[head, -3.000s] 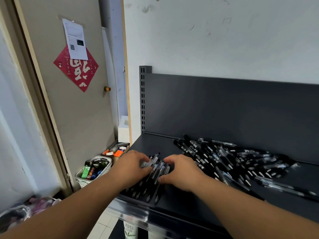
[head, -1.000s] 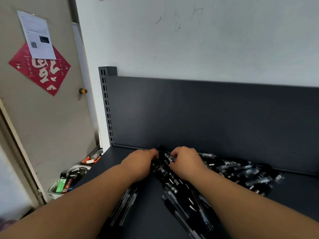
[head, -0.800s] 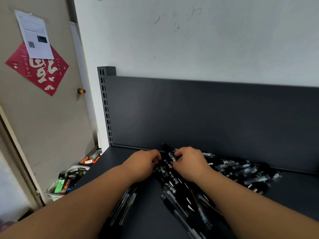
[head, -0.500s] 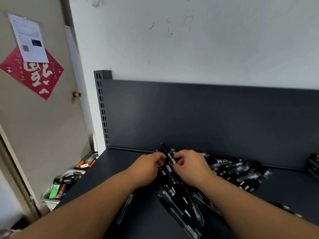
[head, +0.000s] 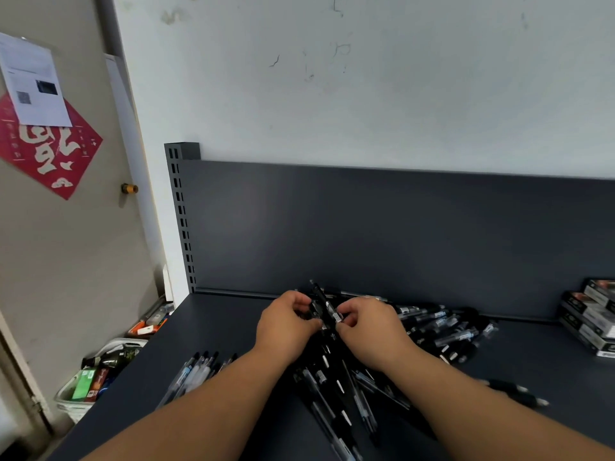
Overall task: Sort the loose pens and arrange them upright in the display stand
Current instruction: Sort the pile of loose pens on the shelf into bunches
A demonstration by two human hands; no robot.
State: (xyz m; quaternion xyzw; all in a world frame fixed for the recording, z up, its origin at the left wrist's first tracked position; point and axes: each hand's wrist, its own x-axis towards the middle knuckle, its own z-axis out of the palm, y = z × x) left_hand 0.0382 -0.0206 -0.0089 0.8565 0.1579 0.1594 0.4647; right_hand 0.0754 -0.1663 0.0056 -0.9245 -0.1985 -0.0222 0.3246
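Observation:
A heap of loose black pens (head: 436,327) lies on the dark grey shelf (head: 233,327). Both hands meet over the heap's left part. My left hand (head: 286,324) and my right hand (head: 369,327) grip a bundle of black pens (head: 327,311) between them, fingers curled round it, and its tips poke up toward the back panel. More pens (head: 336,394) fan out below my wrists. A small row of clear-barrelled pens (head: 196,374) lies by my left forearm. No display stand shows.
Stacked dark boxes (head: 592,317) sit at the shelf's right end. One stray pen (head: 515,392) lies beside my right forearm. The slotted upright (head: 181,221) marks the shelf's left end. On the floor at left stands a white basket (head: 93,377) of small items by a door.
Over three seconds my hands left the small row of pens at the left and moved into the big heap. There they gathered pens into a bundle and lifted its tips slightly.

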